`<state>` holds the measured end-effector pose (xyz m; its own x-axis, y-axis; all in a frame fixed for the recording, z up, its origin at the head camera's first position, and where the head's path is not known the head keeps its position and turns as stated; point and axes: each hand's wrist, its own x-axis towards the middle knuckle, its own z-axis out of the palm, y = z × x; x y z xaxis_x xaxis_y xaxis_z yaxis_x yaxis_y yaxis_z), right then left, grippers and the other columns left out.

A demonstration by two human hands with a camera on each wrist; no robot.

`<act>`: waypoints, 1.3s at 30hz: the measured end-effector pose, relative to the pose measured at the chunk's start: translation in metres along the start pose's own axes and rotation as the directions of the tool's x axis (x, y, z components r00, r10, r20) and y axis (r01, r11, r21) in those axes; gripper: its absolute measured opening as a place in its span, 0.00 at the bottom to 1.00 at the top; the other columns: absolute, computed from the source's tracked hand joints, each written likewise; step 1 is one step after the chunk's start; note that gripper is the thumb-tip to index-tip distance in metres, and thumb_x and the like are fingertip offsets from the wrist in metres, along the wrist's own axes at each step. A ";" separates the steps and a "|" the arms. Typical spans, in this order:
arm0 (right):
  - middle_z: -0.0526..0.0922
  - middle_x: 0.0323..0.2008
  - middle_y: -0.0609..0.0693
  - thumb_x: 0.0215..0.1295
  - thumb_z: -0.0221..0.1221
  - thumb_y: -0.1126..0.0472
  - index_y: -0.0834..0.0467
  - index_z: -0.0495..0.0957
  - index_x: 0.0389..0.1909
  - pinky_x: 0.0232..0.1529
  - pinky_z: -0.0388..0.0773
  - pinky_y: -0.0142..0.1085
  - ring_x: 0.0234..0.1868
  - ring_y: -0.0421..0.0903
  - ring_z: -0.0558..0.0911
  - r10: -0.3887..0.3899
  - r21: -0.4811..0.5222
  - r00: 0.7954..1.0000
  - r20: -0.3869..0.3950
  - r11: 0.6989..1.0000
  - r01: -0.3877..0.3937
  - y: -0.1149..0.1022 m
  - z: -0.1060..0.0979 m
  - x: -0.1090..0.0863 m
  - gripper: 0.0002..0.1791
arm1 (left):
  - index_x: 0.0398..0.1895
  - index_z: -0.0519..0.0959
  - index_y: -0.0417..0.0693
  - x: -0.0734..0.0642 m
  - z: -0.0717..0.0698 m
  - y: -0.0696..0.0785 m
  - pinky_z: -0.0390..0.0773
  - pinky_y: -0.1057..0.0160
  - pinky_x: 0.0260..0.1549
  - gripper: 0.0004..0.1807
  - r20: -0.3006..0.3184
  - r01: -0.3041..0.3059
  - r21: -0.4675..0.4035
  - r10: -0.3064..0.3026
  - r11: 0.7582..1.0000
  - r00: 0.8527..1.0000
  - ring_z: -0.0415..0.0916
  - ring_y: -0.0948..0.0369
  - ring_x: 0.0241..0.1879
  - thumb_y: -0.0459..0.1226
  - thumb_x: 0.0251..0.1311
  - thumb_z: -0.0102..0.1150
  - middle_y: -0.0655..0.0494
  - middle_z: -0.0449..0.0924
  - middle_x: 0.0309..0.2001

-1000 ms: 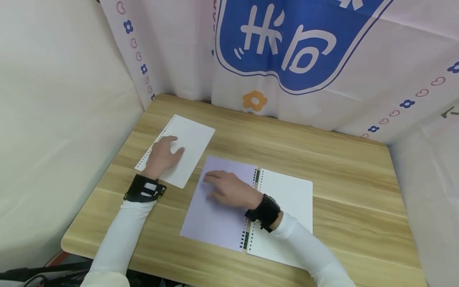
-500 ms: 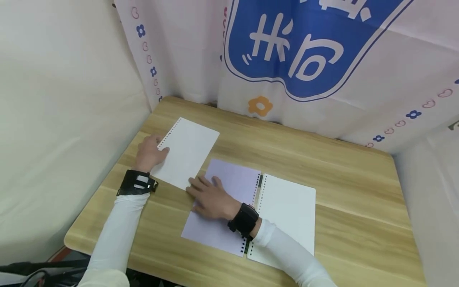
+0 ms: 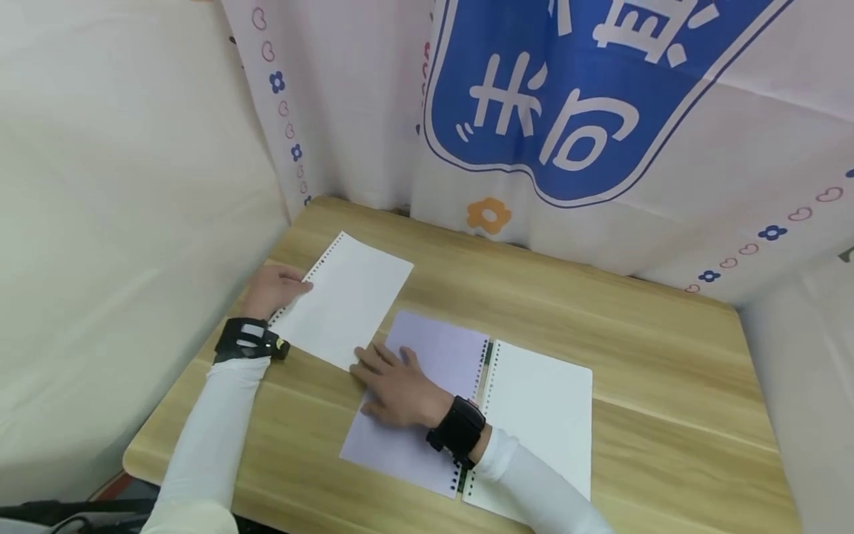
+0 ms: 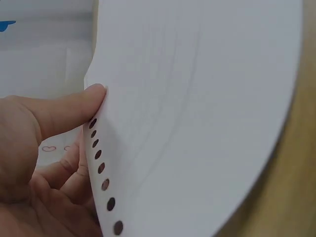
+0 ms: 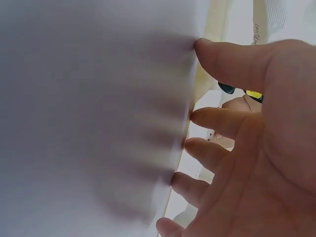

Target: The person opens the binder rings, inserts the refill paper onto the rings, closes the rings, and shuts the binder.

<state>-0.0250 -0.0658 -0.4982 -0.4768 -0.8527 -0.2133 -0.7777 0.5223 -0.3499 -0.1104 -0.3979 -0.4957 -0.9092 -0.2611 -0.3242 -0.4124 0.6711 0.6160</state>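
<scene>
A white sheet of loose-leaf paper with punched holes along its left edge lies on the left of the table. My left hand grips that holed edge; the left wrist view shows the thumb on top and curled fingers behind the sheet, which bows upward. An opened ring binder notebook, with a lilac page on its left and a white page on its right, lies to the right of the sheet. My right hand is spread over the lilac page, fingertips reaching the near right corner of the loose-leaf paper.
The wooden table has a white curtain along its left side. At the back hangs a printed cloth with a blue badge. Dark binder rings run between the notebook's pages.
My left hand has slid from the top of the loose-leaf paper to its holed edge and grips it. My right hand has moved down and left to the paper's corner. The head view has shifted.
</scene>
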 end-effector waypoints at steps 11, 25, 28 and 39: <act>0.45 0.88 0.46 0.78 0.59 0.42 0.44 0.56 0.86 0.82 0.46 0.66 0.88 0.55 0.43 0.023 0.029 1.000 0.016 0.999 -0.023 0.001 0.004 0.000 0.41 | 0.64 0.79 0.34 0.000 0.002 0.001 0.79 0.52 0.51 0.27 0.017 -0.005 -0.055 0.006 0.998 1.000 0.81 0.40 0.57 0.46 0.72 0.66 0.30 0.82 0.62; 0.45 0.88 0.47 0.78 0.59 0.41 0.44 0.55 0.86 0.82 0.46 0.66 0.88 0.56 0.44 0.027 -0.005 0.999 0.028 1.000 -0.027 0.005 -0.001 0.005 0.42 | 0.64 0.81 0.35 0.003 -0.004 0.011 0.76 0.52 0.45 0.26 -0.035 -0.004 0.020 0.005 1.000 0.999 0.79 0.40 0.56 0.47 0.75 0.61 0.31 0.81 0.63; 0.44 0.88 0.48 0.78 0.59 0.41 0.44 0.55 0.86 0.82 0.47 0.66 0.88 0.56 0.44 0.029 -0.006 0.999 0.030 1.000 -0.029 0.006 -0.002 0.004 0.41 | 0.61 0.82 0.35 0.002 -0.003 0.015 0.79 0.48 0.48 0.23 -0.072 -0.031 0.037 0.034 0.999 0.997 0.79 0.39 0.56 0.45 0.76 0.60 0.31 0.82 0.61; 0.50 0.87 0.50 0.78 0.61 0.45 0.41 0.60 0.84 0.79 0.55 0.65 0.87 0.57 0.49 0.005 0.037 0.999 -0.041 0.999 -0.003 0.009 0.006 0.003 0.38 | 0.74 0.69 0.33 0.005 -0.007 0.007 0.67 0.35 0.72 0.26 -0.003 0.029 -0.091 -0.030 0.995 1.000 0.65 0.33 0.74 0.40 0.81 0.44 0.27 0.68 0.74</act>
<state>-0.0311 -0.0638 -0.5077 -0.4966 -0.8496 -0.1776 -0.7606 0.5246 -0.3825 -0.1185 -0.3998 -0.4884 -0.8968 -0.2829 -0.3403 -0.4423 0.5974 0.6689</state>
